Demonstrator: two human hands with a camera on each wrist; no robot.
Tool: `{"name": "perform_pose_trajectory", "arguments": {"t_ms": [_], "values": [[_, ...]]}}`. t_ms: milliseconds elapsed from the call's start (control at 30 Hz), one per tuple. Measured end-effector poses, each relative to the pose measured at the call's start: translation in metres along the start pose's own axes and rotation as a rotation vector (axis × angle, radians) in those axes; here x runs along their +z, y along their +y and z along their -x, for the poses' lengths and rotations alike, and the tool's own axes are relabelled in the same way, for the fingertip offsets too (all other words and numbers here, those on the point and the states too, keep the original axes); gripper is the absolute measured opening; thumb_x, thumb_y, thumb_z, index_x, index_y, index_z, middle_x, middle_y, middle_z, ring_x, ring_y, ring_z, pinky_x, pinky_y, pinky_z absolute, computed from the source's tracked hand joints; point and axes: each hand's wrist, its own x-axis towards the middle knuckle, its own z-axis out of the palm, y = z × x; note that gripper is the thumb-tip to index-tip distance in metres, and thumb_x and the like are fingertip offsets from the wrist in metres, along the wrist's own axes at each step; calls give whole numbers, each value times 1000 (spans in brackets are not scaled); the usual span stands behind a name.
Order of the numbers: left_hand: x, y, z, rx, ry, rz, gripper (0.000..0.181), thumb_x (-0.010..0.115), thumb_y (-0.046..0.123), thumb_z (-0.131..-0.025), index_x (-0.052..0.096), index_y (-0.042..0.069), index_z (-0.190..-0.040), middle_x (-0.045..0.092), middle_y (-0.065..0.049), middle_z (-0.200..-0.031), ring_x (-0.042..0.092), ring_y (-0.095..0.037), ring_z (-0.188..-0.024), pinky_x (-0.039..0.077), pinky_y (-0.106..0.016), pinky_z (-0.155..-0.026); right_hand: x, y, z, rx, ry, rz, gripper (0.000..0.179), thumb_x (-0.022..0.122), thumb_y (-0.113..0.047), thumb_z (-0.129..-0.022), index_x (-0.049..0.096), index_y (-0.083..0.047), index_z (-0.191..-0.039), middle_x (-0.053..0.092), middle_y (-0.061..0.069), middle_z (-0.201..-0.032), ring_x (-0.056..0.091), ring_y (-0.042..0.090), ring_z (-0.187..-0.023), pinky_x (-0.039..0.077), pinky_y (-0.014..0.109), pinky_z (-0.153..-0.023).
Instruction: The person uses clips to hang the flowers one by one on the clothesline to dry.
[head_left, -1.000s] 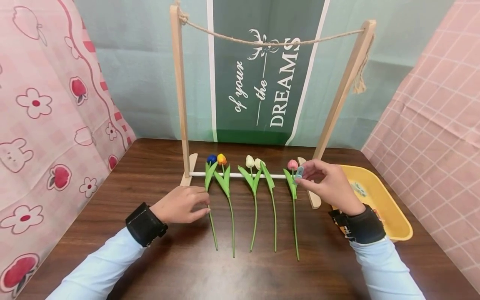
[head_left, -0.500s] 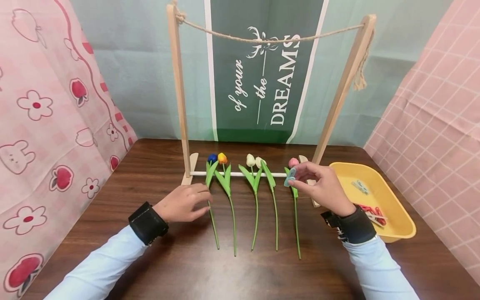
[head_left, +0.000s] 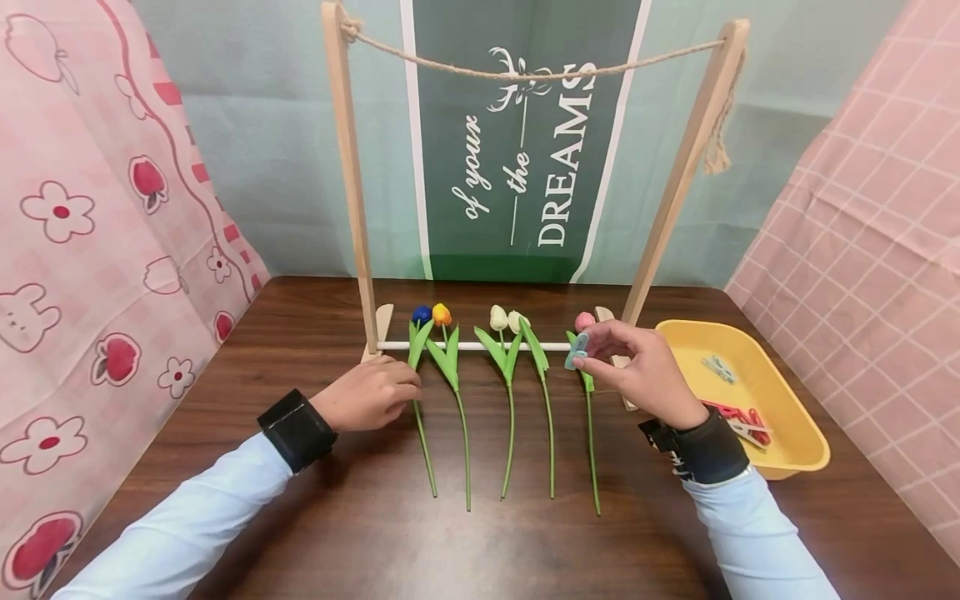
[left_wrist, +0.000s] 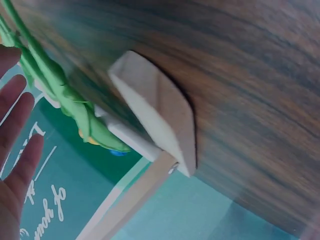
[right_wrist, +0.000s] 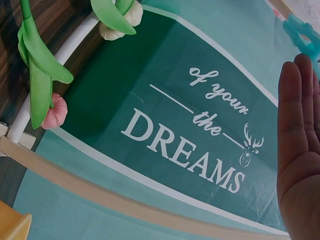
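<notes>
My right hand (head_left: 641, 367) pinches a light-blue clothespin (head_left: 577, 352) between thumb and fingertips, held over the leaves of the pink tulip (head_left: 585, 320). In the right wrist view the clothespin (right_wrist: 302, 35) shows at the fingertips, top right. My left hand (head_left: 367, 396) is at the stem of the blue tulip (head_left: 422, 315), fingers loosely bent and fingertips right by the stem. The left wrist view has those fingers (left_wrist: 27, 155) spread apart; the thumb is hidden. Between the hands lie an orange tulip (head_left: 442, 315) and two white tulips (head_left: 498, 317), stems towards me.
A wooden frame (head_left: 352, 183) with a sagging rope (head_left: 480, 75) across its top stands behind the tulips. Its white rod (head_left: 397, 345) runs low beneath the flowers. At right, a yellow tray (head_left: 806, 417) holds light-blue clothespins (head_left: 720, 369) and red ones (head_left: 753, 421).
My right hand has moved left with the clothespin, from the tray's side to over the pink tulip's leaves. My left hand has shifted slightly up along the blue tulip's stem.
</notes>
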Motion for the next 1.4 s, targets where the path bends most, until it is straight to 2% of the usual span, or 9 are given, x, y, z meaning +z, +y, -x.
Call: {"name": "perform_pose_trajectory", "arguments": {"t_ms": [267,567,800,1033,1233,1400], "values": [[9,-8,2,-11,-10,-9,21,69,-2,-78,76,10,-94,66,-1,-95,61,-19,-94,48,-40,-86,0,-2,-1,-6,-8,0,25,82,10,-69,67,4,-88,68,8,-77,64,13,-67,54,18,-65],[20,-13,-1,36,6,-28,15,65,-1,-80,72,11,-83,64,1,-88,60,-19,-89,46,-39,-83,0,-1,1,0,-19,-6,25,82,10,-70,66,4,-89,67,7,-77,63,13,-68,54,20,-65],[21,-13,-6,71,29,-61,11,71,1,-82,70,11,-78,62,3,-80,60,-15,-80,47,-38,-84,1,0,3,6,-28,-16,26,82,10,-70,66,3,-90,67,7,-78,63,15,-68,54,18,-66],[18,-13,-10,102,39,-111,12,66,3,-86,67,11,-78,59,3,-75,60,-12,-74,48,-37,-84,1,-1,3,-1,-26,-10,25,82,9,-70,67,3,-89,67,6,-77,63,14,-68,53,17,-66],[11,-13,-14,100,55,-127,14,65,0,-86,65,12,-78,60,4,-76,60,-11,-74,47,-37,-86,0,-3,3,2,-22,1,25,82,8,-71,67,3,-89,67,6,-77,63,13,-68,54,21,-65],[3,-11,-17,86,76,-121,16,70,-4,-82,67,11,-80,64,3,-80,62,-12,-76,48,-38,-86,0,-4,3,3,-14,9,25,82,8,-71,67,3,-89,67,6,-77,63,13,-68,54,22,-63]]}}
